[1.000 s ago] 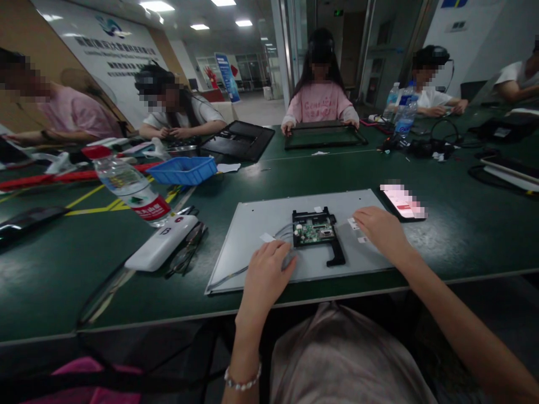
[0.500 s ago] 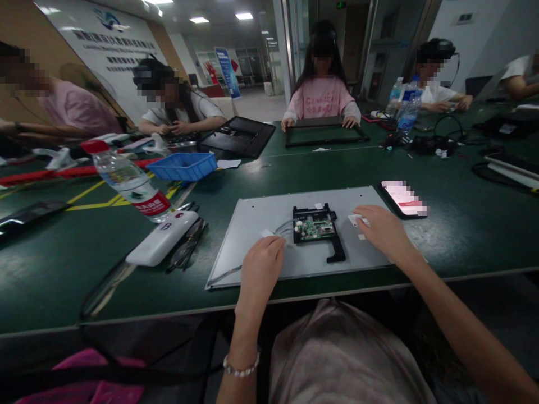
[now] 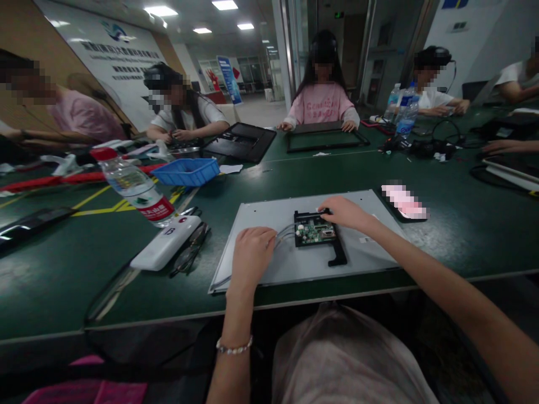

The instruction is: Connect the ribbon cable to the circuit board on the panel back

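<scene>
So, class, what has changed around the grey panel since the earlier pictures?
The right hand moved left across the grey panel to the upper right corner of the black bracket. The left hand shifted slightly left, near grey wires. Panel, bracket and phone stayed put.

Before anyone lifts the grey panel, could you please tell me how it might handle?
The grey panel looks broad, thin and flat, so it is probably fairly stiff and unlikely to roll. The exposed circuit board on it may be fragile; the thin wires could flop or snag.
</scene>
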A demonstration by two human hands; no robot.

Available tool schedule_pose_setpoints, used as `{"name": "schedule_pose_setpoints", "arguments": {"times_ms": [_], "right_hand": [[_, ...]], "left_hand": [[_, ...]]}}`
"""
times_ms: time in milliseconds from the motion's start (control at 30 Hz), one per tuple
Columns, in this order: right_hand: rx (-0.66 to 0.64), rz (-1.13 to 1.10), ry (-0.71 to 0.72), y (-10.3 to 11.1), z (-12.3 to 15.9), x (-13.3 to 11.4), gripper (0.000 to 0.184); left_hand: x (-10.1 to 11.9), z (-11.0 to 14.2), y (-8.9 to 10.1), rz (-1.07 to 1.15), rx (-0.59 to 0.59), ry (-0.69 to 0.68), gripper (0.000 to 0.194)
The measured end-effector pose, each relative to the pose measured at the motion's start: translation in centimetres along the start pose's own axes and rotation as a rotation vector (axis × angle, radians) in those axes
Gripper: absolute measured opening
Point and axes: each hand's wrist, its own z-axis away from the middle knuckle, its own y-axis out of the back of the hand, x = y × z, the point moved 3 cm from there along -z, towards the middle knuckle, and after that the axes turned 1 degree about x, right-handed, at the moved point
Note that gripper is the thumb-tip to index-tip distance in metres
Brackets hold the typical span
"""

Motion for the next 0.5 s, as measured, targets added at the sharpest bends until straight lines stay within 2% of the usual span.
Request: {"name": "schedule_pose_setpoints", "arguments": {"times_ms": [67, 200, 267, 333, 433, 500], "right_hand": [[0.005, -0.009, -0.02, -0.5, -0.3, 0.1, 0.023], [0.051, 0.002, -0.08, -0.6, -0.2, -0.1, 0.023], [0.082, 0.001, -0.098, -0.2, 0.0, -0.2, 0.023], [0.142, 0.007, -0.118, 0.6, 0.4, 0.0, 0.022], [0.242, 0.044, -0.16, 1.9, 1.2, 1.2, 0.024], [0.254, 0.075, -0.194, 2.3, 1.7, 2.5, 0.025]], "left_hand": [[0.0, 0.1, 0.4, 0.021, 0.082, -0.007, 0.02], [0.0, 0.3, 1.8, 0.09, 0.415, -0.006, 0.02], [0.0, 0.4, 2.0, 0.109, 0.48, -0.012, 0.021], [0.0, 0.4, 1.5, 0.1, 0.402, -0.016, 0.02], [-0.1, 0.6, 0.2, 0.045, 0.162, 0.026, 0.019], [-0.4, 0.8, -0.4, 0.024, 0.057, 0.077, 0.02]]}}
